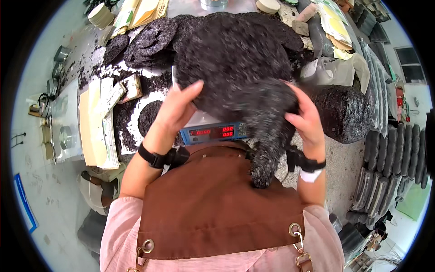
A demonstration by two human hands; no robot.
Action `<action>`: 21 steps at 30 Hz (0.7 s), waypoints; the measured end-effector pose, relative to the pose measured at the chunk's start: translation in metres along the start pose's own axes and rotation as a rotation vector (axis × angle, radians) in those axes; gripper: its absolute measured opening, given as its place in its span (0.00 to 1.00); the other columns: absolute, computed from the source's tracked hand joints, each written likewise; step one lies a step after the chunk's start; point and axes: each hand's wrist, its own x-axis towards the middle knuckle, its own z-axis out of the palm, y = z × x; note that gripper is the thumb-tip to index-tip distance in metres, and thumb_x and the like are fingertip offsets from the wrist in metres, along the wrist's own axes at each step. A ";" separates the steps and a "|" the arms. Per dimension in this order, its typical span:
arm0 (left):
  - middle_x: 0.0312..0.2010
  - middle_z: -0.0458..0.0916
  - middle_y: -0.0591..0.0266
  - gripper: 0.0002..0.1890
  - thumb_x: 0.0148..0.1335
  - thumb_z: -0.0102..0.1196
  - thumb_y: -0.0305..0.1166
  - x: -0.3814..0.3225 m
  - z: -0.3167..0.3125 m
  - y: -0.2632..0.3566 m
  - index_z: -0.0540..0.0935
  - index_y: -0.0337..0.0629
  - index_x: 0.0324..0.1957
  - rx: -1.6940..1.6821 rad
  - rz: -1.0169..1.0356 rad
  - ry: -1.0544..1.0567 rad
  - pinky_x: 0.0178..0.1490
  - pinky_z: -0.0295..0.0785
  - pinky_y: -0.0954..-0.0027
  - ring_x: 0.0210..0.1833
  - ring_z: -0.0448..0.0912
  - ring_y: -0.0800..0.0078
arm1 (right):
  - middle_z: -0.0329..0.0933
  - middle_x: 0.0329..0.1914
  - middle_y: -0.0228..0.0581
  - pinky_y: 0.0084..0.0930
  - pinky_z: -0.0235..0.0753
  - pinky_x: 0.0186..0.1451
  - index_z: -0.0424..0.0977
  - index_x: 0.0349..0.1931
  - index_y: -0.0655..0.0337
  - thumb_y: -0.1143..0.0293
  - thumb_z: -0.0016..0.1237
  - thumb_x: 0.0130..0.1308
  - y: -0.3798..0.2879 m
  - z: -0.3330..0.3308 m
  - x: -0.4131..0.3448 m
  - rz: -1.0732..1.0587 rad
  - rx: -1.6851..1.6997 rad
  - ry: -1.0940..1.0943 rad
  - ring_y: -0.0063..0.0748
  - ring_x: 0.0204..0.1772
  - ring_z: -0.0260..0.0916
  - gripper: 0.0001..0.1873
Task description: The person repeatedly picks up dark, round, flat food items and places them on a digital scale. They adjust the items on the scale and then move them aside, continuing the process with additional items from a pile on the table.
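A large dark, shaggy mass (234,61), blurred in places, lies over a blue digital scale (212,132) with red lit figures. My left hand (181,105) is at the mass's left edge, with thumb and fingers apart; whether it grips is unclear. My right hand (304,115) is shut on a blurred dark flap (268,119) of the same stuff, which hangs down over the front of the brown apron (217,204). Just right of that hand lies a thick dark roll (346,114).
Flat dark round cakes (151,40) and loose dark crumbs lie at the back left. Stacked paper sheets (91,125) and two small packets (131,88) are on the left. A translucent plastic jug (328,71) stands at the right. Filled dark bags (390,149) are stacked farther right.
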 end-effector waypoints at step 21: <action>0.43 0.79 0.63 0.19 0.53 0.60 0.23 -0.053 -0.048 0.071 0.75 0.32 0.49 0.701 -0.116 -0.187 0.50 0.70 0.73 0.43 0.74 0.78 | 0.74 0.46 0.42 0.28 0.70 0.51 0.69 0.49 0.69 0.69 0.50 0.61 0.000 0.100 0.112 -0.359 -0.267 0.118 0.33 0.48 0.71 0.19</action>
